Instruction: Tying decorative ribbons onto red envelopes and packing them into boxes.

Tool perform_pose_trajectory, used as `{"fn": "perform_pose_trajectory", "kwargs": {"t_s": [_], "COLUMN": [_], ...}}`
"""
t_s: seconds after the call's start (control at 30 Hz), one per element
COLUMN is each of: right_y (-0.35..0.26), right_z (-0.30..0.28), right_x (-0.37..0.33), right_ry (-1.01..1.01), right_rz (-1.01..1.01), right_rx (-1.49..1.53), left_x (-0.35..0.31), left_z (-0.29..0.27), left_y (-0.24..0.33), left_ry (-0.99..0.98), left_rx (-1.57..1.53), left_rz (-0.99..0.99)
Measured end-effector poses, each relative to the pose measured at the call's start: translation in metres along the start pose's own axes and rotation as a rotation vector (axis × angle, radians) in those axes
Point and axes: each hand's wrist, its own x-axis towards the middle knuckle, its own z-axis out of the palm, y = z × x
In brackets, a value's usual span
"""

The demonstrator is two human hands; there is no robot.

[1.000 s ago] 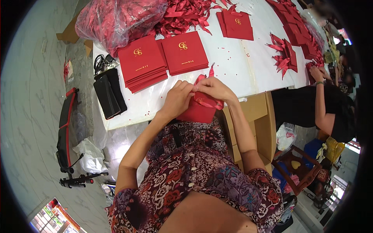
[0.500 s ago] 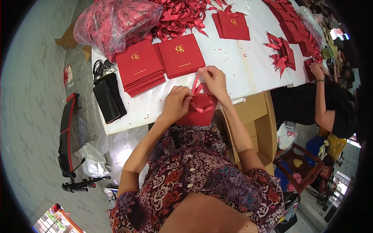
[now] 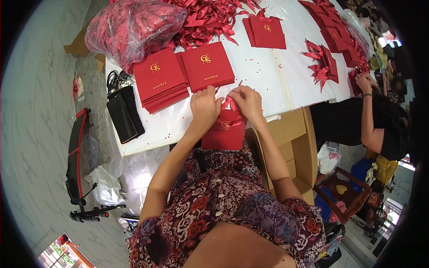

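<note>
A small red paper bag (image 3: pixel 222 137) with a gold emblem hangs at the table's near edge, in front of my body. Its shiny red ribbon (image 3: pixel 229 103) is looped above the bag's top, between my two hands. My left hand (image 3: pixel 205 106) is closed, thumb against fingers, on the ribbon's left part. With thumb and forefinger pinched, my right hand (image 3: pixel 247 102) grips the ribbon on the other side, and a short end pokes up past the fingers. Just beyond my hands lie two stacks of flat red bags, a left stack (image 3: pixel 158 80) and a right stack (image 3: pixel 208 66).
A clear plastic sack of red ribbons (image 3: pixel 134 29) and a loose ribbon heap (image 3: pixel 208 22) fill the table's far left. A black phone (image 3: pixel 121 118) lies at the left edge. More red bags (image 3: pixel 267 33) sit farther back. An open cardboard box (image 3: pixel 308 152) stands right of me; beyond it a co-worker's arm (image 3: pixel 367 111) reaches in.
My hands have drawn the ribbon into a loop above the bag. My left hand has moved up and turned palm down; the bag's emblem now shows below the ribbon.
</note>
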Motion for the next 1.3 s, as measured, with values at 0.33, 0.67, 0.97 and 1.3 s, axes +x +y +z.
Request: {"fn": "perform_pose_trajectory", "kwargs": {"t_s": [0.33, 0.67, 0.97, 1.3], "right_y": [0.012, 0.006, 0.028, 0.041], "right_z": [0.004, -0.014, -0.013, -0.023], "right_x": [0.002, 0.000, 0.024, 0.038], "right_ry": [-0.118, -0.157, 0.099, 0.066], "right_rz": [0.204, 0.323, 0.141, 0.091], "right_rx": [0.384, 0.796, 0.606, 0.455], "left_x": [0.001, -0.011, -0.032, -0.052], "left_z": [0.013, -0.012, -0.025, -0.022], "left_y": [0.006, 0.012, 0.013, 0.015], "left_ry": [-0.133, -0.094, -0.501, -0.458], "left_rx": [-0.268, -0.584, -0.810, -0.754], "left_rz": [-0.137, -0.178, -0.231, -0.235]}}
